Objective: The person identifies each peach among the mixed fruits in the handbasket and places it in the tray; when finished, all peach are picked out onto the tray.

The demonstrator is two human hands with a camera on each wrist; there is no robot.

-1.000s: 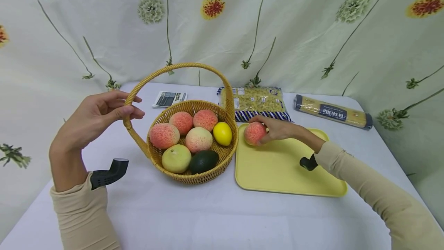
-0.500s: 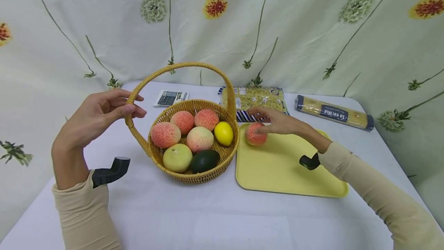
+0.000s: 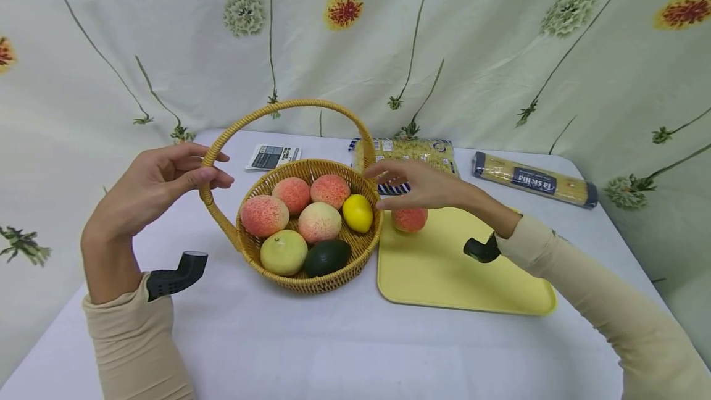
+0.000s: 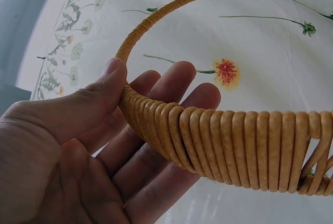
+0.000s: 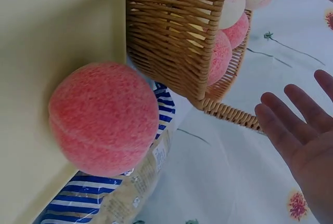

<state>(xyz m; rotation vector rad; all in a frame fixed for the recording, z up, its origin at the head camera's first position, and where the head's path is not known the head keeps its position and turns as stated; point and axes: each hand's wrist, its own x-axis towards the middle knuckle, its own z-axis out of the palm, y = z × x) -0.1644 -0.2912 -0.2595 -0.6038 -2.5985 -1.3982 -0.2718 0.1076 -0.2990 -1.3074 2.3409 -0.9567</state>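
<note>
A wicker basket point(image 3: 319, 287) with a tall arched handle holds several peaches point(image 3: 264, 216), a lemon point(image 3: 358, 213), a dark green avocado-like fruit point(image 3: 327, 258) and a pale green round fruit point(image 3: 284, 253). My left hand point(image 3: 145, 189) pinches the left side of the handle point(image 4: 244, 148), thumb on one face and fingers behind it. One more peach point(image 5: 104, 120) lies on the yellow tray point(image 3: 455, 283), partly hidden in the head view by my right hand point(image 3: 430, 187). That hand holds nothing, fingers extended towards the basket's right rim and handle base; contact there I cannot tell.
Behind the tray lies a bag of pasta point(image 3: 416, 156), partly covered by the right hand. A spaghetti pack point(image 3: 534, 179) is at the back right, and a small white packet point(image 3: 273, 157) behind the basket. A flowered cloth point(image 3: 478, 48) hangs at the back.
The right hand has let go of the peach on the tray and moved left towards the basket's right side. The left hand keeps its hold on the handle.
</note>
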